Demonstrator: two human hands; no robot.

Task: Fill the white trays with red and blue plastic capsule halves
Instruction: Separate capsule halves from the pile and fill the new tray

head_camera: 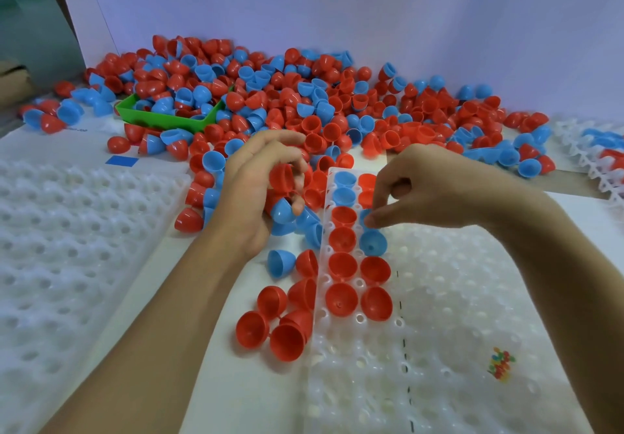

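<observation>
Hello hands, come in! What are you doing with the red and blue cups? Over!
Left hand holds several halves. Right hand sets a blue half into the white tray. Two columns partly filled. Nothing blocking.

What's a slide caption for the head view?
Left hand holds capsule halves while right hand seats a blue half in the white tray.

One view only, from head height, tilted forward and down across a white table [256,383]. Close above both forearms, left hand [260,194] and right hand [429,194] at mid-frame. Far wall [337,5] along the top edge. Wide-angle, with bending toward the frame's edges.
</observation>
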